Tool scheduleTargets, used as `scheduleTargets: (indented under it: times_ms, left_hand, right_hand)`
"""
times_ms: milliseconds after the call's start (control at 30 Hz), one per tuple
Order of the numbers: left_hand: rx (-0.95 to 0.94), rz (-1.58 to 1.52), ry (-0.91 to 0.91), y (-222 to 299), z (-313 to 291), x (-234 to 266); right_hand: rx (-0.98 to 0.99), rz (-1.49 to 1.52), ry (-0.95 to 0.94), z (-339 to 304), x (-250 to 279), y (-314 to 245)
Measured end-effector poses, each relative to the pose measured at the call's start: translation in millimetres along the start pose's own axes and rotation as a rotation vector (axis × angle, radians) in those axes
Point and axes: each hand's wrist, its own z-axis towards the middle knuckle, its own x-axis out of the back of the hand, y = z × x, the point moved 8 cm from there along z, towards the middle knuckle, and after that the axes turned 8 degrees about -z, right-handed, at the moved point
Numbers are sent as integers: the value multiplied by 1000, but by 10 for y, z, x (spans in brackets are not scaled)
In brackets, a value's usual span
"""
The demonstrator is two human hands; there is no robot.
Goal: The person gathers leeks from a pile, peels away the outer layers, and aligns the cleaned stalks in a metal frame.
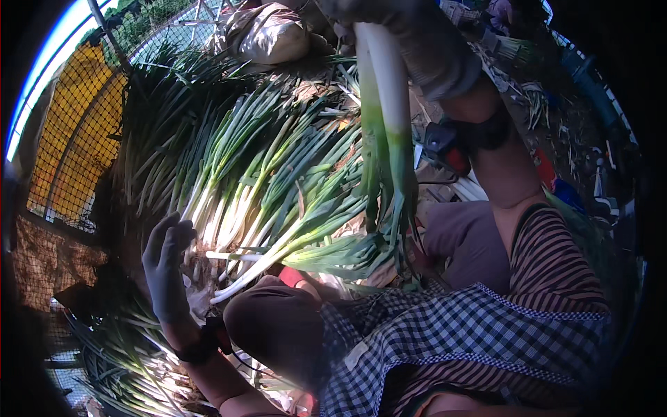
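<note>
High in front of me, my right hand [424,45], in a grey glove, is closed round the white ends of a few large green onions [385,83]. Their green leaves hang down toward my lap. My left hand [167,260], gloved too, is at the left with fingers loosely bent and apart, holding nothing. It is beside the root ends of a big heap of green onions [278,160] spread on the ground. A few separate stalks [257,272] lie across the near side of that heap, next to my knee.
More green onions [139,361] lie at the lower left. A pale sack [271,35] stands behind the heap. Yellow material [73,125] shows behind netting at the left. Both my wrists wear dark straps with devices, and a checked apron [445,340] covers my lap.
</note>
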Motion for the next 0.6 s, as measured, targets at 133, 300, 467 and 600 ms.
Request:
scheduleTargets:
  times_ms: [133, 300, 467, 600]
  left_hand:
    - [-236, -103, -74, 699, 38, -1614]
    - [-199, -371, -39, 514, 120, -2592]
    - [-93, -522, -205, 410, 71, -2915]
    - [-222, -481, -471, 623, -26, -3337]
  right_hand:
    - [8, -319, -60, -458, -500, 596]
    - [247, -43, -285, -1055, -900, 759]
    - [-8, 539, -689, -1486, -563, 1498]
    - [-27, 474, -658, -2047, -654, 1800]
